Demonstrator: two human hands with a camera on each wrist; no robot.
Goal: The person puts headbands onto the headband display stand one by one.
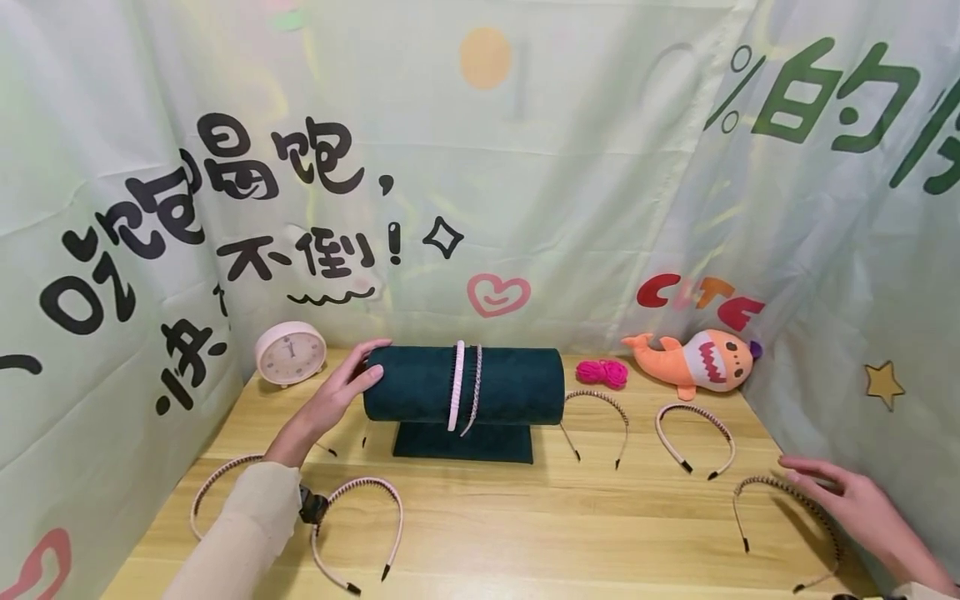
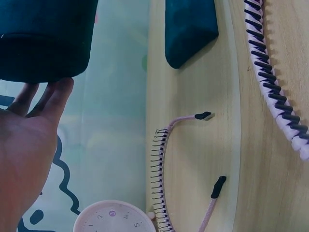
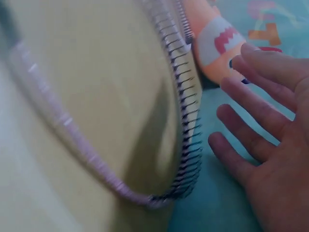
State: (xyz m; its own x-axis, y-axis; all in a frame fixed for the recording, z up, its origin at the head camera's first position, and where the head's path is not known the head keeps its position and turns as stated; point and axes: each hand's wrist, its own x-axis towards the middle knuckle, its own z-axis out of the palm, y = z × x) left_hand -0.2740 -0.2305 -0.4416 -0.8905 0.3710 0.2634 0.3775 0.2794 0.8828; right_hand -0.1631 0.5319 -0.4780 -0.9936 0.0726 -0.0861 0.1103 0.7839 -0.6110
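A dark green velvet roll display stand (image 1: 420, 387) is at the back middle of the table. Around its roll sit a pale pink headband (image 1: 456, 387) and a thinner toothed headband (image 1: 476, 387). My left hand (image 1: 345, 392) holds the roll's left end, thumb at the front and fingers over the top; in the left wrist view the fingertips are hidden behind the roll. Over at the right, my right hand (image 1: 851, 504) is spread beside a pink headband with dark teeth (image 1: 798, 500). The right wrist view shows a gap between those fingers (image 3: 256, 106) and that headband (image 3: 186, 121).
More headbands stand on the table: one at front left (image 1: 360, 483), one under my left forearm (image 1: 217, 483), two right of the stand (image 1: 600, 396) (image 1: 697, 410). Behind are a pink clock (image 1: 291, 353), magenta yarn (image 1: 602, 373) and an orange plush shark (image 1: 697, 362). Printed cloth (image 1: 570, 192) surrounds the table.
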